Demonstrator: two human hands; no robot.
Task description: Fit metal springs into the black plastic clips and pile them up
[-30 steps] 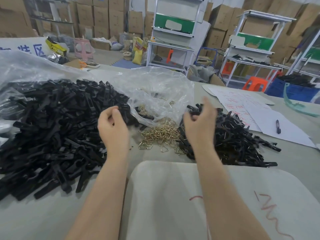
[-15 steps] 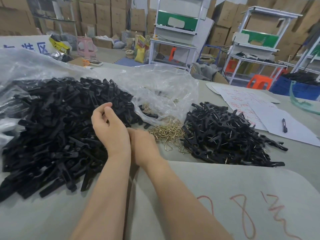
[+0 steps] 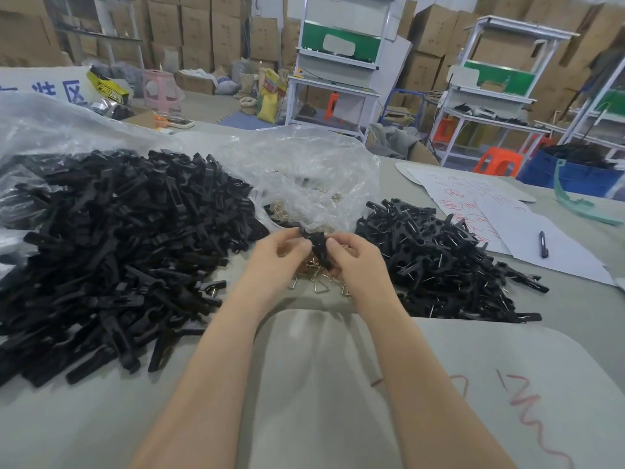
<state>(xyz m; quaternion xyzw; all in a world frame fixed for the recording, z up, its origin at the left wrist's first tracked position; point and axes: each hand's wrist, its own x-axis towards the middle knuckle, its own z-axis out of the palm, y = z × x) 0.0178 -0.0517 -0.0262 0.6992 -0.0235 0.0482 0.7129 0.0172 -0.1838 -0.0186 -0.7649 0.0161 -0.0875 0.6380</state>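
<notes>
At the centre of the frame, a person's left hand and right hand meet over a grey table. Both pinch one small black plastic clip between curled fingertips. The clip's long axis runs from upper left to lower right, tilted between the two hands. Whether a spring is already seated in it cannot be told. A loose scatter of gold-coloured wire springs lies directly below the hands. The heap of black clips with springs fitted lies to the right, nearer the right hand. A larger heap of bare black clip parts fills the left.
</notes>
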